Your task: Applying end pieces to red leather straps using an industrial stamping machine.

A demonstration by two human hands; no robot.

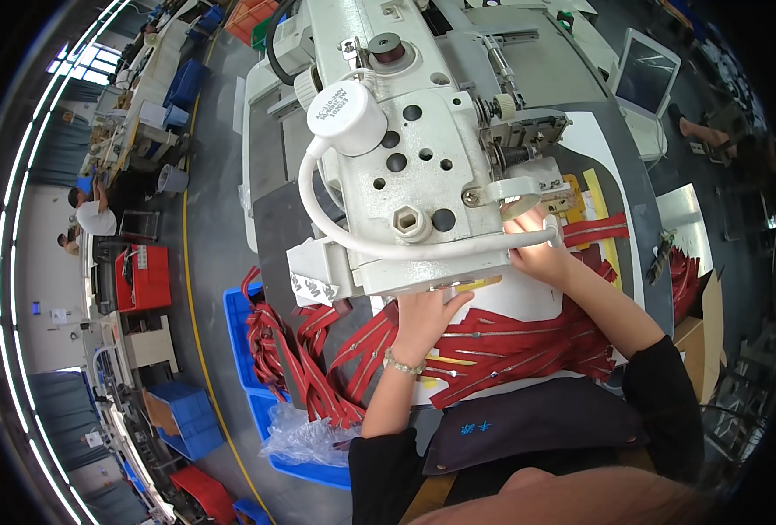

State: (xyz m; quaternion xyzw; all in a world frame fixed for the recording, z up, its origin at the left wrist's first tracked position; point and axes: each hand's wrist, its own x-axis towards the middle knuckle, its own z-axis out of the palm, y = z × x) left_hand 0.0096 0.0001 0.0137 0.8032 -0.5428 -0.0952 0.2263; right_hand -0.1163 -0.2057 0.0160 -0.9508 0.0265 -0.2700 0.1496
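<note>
A large white industrial sewing machine [458, 175] fills the middle of the view. My left hand [424, 317] reaches under the front of its head, with the thumb stretched out to the right and the other fingers hidden by the casing. Beside the needle area, my right hand [538, 255] is lit by a lamp. Its fingers are curled and partly covered by the machine's parts; what they hold is hidden. A red zipper strip [596, 229] lies just right of that hand. Many red zippers with metal teeth [519, 346] are spread before me, between my forearms.
More red zippers [270, 341] hang over blue bins [241, 328] on the left, near clear plastic wrap [309, 439]. A tablet-like screen [646, 66] stands at the far right, above a cardboard box [707, 328]. Other people work at benches far left.
</note>
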